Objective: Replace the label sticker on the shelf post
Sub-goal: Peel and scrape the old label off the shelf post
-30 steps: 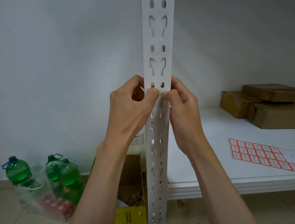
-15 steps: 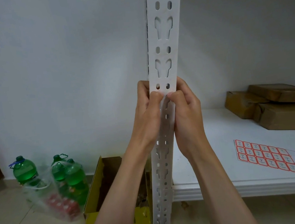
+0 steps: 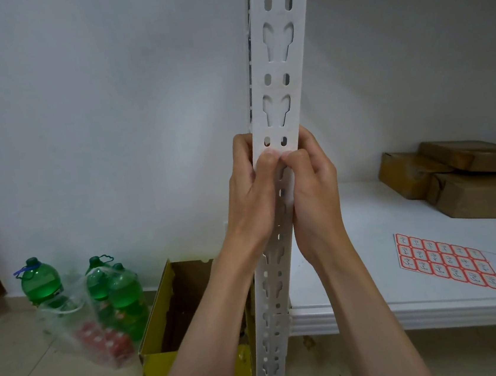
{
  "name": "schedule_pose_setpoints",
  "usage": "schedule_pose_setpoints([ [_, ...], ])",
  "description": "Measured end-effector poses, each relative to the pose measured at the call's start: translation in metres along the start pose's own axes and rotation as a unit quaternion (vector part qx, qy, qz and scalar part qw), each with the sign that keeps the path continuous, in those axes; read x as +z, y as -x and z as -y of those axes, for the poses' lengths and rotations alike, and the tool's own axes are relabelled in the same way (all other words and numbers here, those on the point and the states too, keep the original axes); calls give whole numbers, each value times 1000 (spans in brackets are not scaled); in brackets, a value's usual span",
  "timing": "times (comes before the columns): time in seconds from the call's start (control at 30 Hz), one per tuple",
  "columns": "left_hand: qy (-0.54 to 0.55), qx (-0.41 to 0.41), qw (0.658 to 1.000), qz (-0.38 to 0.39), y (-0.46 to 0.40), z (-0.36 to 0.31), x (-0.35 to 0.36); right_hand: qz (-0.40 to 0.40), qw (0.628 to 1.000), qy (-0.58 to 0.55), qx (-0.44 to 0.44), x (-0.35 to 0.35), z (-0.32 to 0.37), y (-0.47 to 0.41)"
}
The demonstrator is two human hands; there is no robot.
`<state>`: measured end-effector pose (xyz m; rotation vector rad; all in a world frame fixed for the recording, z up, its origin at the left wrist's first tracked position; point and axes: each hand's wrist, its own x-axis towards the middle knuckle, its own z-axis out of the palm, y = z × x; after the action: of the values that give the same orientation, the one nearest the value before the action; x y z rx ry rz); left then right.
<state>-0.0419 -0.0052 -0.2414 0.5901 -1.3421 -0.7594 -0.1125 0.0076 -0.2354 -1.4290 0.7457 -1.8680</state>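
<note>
Both hands up on the white post (image 3: 280, 60), wrapped round it from either side: left hand (image 3: 251, 196) with fingers curled behind the left edge, right hand (image 3: 313, 186) likewise behind the right edge. Thumbs (image 3: 265, 162) pressed tip to tip on the front face, just under a pair of small oval holes. No sticker visible beneath the thumbs (hidden, or too small to tell), so cannot say whether an old label is being picked at or a new one rubbed down.

Probably a press or a peel at that spot. For a peel: work a nail under one corner, pull low and slow along the post, keep the fingers behind as a brace. For a press: rub from the middle outward, keep clear of the slots so no edge hangs over a hole.

Sheet of red labels (image 3: 456, 263) lying on the white shelf (image 3: 368, 220), below and to the right of the right hand, within easy reach. Brown boxes (image 3: 468, 175) further right at the back.
</note>
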Motion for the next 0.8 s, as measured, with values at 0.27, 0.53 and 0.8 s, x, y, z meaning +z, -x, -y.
schedule_pose_setpoints([
  [0.27,-4,15,1000,-7,6,3,2,0,1000,-2,2,2,0,1],
  [0.53,10,9,1000,-14,7,2,3,0,1000,-5,-2,1,0,1],
  [0.8,19,0,1000,-18,6,0,4,-3,1000,-3,-8,3,-1,0],
])
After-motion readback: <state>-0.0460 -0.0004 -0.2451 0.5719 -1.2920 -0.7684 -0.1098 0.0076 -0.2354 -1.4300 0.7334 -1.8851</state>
